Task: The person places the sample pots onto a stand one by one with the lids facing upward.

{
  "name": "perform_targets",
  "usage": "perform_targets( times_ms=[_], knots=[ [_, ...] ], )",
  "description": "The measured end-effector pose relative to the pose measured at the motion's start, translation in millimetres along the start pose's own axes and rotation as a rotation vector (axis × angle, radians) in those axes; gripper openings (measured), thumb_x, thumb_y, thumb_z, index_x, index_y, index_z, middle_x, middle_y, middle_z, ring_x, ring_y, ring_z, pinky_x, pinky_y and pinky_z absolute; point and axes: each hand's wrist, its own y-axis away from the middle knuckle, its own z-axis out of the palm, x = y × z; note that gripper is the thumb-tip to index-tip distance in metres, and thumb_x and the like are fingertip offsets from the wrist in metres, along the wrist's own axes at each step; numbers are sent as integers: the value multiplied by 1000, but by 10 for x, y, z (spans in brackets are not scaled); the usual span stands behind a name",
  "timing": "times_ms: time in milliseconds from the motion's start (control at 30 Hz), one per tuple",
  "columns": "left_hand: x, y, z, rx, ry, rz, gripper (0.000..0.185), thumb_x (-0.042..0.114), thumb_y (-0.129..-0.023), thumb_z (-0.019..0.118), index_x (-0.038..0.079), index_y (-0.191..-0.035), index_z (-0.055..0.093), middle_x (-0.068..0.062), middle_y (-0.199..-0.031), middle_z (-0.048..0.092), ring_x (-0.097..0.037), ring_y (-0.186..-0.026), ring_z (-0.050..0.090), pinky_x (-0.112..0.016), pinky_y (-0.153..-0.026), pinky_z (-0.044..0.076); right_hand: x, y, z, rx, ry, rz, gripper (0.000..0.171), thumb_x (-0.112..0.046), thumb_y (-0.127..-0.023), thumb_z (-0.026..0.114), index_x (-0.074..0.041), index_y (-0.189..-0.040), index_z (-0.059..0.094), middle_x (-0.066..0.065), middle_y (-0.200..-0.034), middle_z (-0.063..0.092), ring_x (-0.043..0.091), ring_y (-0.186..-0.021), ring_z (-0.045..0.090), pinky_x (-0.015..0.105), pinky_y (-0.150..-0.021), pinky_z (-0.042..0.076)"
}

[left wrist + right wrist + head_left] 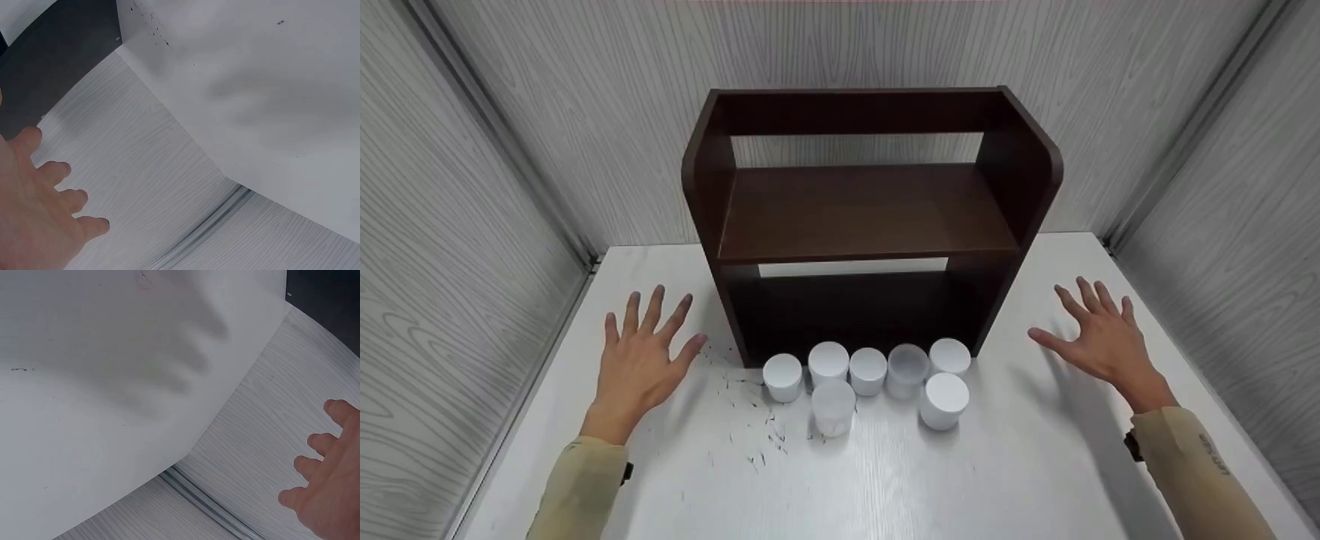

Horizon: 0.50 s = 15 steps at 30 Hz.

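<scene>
Both hands hover flat above the white surface point(1035, 465), palms down, fingers straight and spread, holding nothing. The left hand point(641, 360) is at the left of the dark brown shelf point(870, 217), its thumb pointing toward the shelf's near left corner. The right hand point(1099, 337) is at the right of the shelf, well apart from it, thumb pointing in toward the shelf. Whether either palm touches the surface cannot be told; each wrist view shows a soft shadow of the fingers on the surface.

Between the hands, just in front of the shelf's lower opening, stand seven small round jars. Five make a row close to the shelf: from left to right a white jar point(782, 377), a second point(829, 364), a third point(868, 370), a clear frosted one point(907, 369), and a white one point(949, 357). Two stand nearer: a frosted jar point(833, 407) in front of the second and third, and a white jar point(943, 400) in front of the right end of the row. All are upright and closed, several touching their neighbours.

Dark specks point(757, 427) are scattered on the surface left of the jars. Both shelf boards are bare. Grey wood-grain walls point(472, 187) enclose the surface on three sides. Beige sleeves point(585, 480) cover both forearms.
</scene>
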Motion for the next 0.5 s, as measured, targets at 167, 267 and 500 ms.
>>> perform_targets(
  times_ms=[167,267,500],
  knots=[
    [42,53,-8,6,-3,5,73,62,-107,46,18,-165,39,-24,-170,24,-52,-155,13,-78,-119,7,-28,109,-1,19,-7,-1,95,-71,-95,62,-8,-163,39,28,-169,23,51,-156,14,75,-121,0],
    [70,85,-18,15,-1,9,72,61,-107,47,19,-165,39,-24,-170,24,-52,-155,13,-78,-119,7,-60,169,-13,32,-12,-5,95,-71,-94,63,-9,-163,40,27,-169,24,50,-156,14,73,-122,-1],
    [172,161,-3,48,25,24,71,58,-106,51,18,-164,41,-24,-169,28,-52,-155,16,-78,-119,10,-202,322,-39,68,-16,-12,96,-70,-93,65,-11,-164,39,25,-170,24,48,-157,15,69,-124,-3]
  ],
)
